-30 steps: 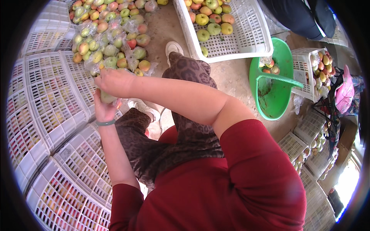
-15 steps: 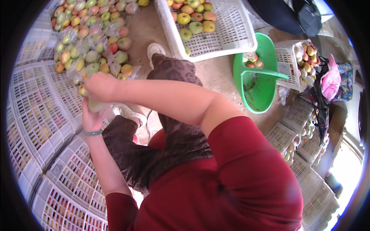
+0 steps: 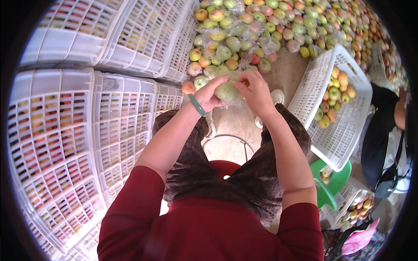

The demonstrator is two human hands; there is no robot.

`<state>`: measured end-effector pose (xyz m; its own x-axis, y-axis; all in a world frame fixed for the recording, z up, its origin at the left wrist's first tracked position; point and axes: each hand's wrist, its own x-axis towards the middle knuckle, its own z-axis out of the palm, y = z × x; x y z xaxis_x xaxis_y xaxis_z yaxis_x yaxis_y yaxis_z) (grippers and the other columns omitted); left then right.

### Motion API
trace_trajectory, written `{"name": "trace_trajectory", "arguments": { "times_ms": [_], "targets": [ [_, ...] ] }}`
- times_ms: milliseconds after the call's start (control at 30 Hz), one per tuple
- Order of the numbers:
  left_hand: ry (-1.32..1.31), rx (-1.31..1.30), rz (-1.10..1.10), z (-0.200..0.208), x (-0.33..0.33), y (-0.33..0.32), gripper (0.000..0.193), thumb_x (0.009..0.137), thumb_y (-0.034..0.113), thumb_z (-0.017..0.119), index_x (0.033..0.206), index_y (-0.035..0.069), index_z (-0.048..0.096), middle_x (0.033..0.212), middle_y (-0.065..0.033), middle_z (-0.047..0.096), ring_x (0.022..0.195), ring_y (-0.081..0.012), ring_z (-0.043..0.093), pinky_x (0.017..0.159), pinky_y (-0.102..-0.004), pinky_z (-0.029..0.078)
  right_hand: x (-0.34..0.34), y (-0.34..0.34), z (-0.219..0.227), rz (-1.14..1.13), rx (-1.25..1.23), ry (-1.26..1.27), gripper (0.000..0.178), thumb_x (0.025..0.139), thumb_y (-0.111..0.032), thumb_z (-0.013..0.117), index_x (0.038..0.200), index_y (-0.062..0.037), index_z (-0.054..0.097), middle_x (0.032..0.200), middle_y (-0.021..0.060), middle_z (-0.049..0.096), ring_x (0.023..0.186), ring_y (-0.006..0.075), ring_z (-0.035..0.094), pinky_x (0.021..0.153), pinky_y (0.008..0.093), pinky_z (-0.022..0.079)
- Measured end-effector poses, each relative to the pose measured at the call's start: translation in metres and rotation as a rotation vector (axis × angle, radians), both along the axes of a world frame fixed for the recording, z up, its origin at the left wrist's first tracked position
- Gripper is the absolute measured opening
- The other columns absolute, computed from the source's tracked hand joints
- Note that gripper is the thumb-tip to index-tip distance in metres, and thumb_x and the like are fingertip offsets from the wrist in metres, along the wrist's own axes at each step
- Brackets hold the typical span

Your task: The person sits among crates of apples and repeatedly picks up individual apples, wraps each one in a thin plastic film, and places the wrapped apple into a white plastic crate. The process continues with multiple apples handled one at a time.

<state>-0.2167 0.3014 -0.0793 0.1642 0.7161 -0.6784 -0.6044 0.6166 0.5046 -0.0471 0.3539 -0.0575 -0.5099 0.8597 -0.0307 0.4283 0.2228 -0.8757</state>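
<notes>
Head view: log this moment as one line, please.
left hand: cupping bagged green apple | right hand: fingers at same apple | ahead: apple heap | right side: white crate holding apples

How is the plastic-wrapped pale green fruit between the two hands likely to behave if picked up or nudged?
The pale green fruit would probably roll if nudged on a flat surface, since it looks rounded. Its clear plastic looks thin and wrinkled, so it will likely flop rather than hold shape. The film's sheen suggests it may slip a little in the fingers.

The head-worn fisheye looks down on the nearby left hand (image 3: 207, 96) and right hand (image 3: 258, 94).
</notes>
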Motion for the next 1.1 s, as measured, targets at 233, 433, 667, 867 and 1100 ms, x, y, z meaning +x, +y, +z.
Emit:
{"name": "trace_trajectory", "arguments": {
  "times_ms": [233, 433, 667, 867, 1100],
  "targets": [
    [-0.053, 0.094, -0.074, 0.004, -0.001, 0.001, 0.054, 0.085, 0.036, 0.060, 0.129, 0.012, 0.041, 0.122, -0.0069, 0.051, 0.108, -0.0188, 0.053, 0.088, -0.0434, 0.045, 0.004, 0.005, -0.004, 0.021, -0.044, -0.013, 0.029, 0.070, -0.019, 0.075, 0.081, 0.0000, 0.056, 0.086, 0.0091, 0.051, 0.070, 0.0201, 0.051, 0.067, 0.0322, 0.044],
    [0.127, 0.059, 0.035, -0.001, 0.007, 0.000, 0.066, 0.076, 0.033, 0.072, 0.127, 0.010, 0.036, 0.117, -0.0056, 0.052, 0.108, -0.0178, 0.052, 0.087, -0.0436, 0.043, 0.003, 0.008, 0.003, 0.055, -0.033, 0.044, 0.018, 0.074, -0.008, 0.069, 0.076, 0.0022, 0.055, 0.085, 0.0088, 0.052, 0.069, 0.0190, 0.053, 0.061, 0.0294, 0.045],
    [0.326, 0.035, 0.051, 0.018, 0.019, 0.008, 0.071, 0.066, 0.033, 0.078, 0.120, 0.008, 0.039, 0.116, -0.0090, 0.052, 0.109, -0.0223, 0.049, 0.090, -0.0507, 0.034, 0.008, 0.007, 0.007, 0.114, 0.205, -0.008, 0.013, 0.077, -0.004, 0.064, 0.080, 0.0009, 0.052, 0.098, 0.0131, 0.058, 0.069, 0.0238, 0.059, 0.062, 0.0316, 0.048],
    [0.418, 0.070, 0.033, 0.009, 0.015, 0.006, 0.067, 0.065, 0.033, 0.077, 0.117, 0.008, 0.043, 0.113, -0.0084, 0.053, 0.105, -0.0210, 0.051, 0.080, -0.0464, 0.042, 0.000, 0.004, 0.000, 0.111, 0.354, -0.099, 0.013, 0.076, -0.001, 0.060, 0.078, -0.0017, 0.048, 0.091, 0.0130, 0.059, 0.070, 0.0318, 0.059, 0.059, 0.0373, 0.047],
    [0.507, 0.080, -0.023, 0.010, 0.011, 0.008, 0.069, 0.063, 0.035, 0.078, 0.117, 0.008, 0.044, 0.109, -0.0069, 0.055, 0.101, -0.0191, 0.053, 0.071, -0.0399, 0.045, -0.007, 0.002, -0.008, 0.046, 0.446, -0.113, 0.011, 0.075, -0.001, 0.059, 0.078, -0.0030, 0.048, 0.077, 0.0130, 0.054, 0.066, 0.0340, 0.056, 0.056, 0.0417, 0.046]
  ]
}}
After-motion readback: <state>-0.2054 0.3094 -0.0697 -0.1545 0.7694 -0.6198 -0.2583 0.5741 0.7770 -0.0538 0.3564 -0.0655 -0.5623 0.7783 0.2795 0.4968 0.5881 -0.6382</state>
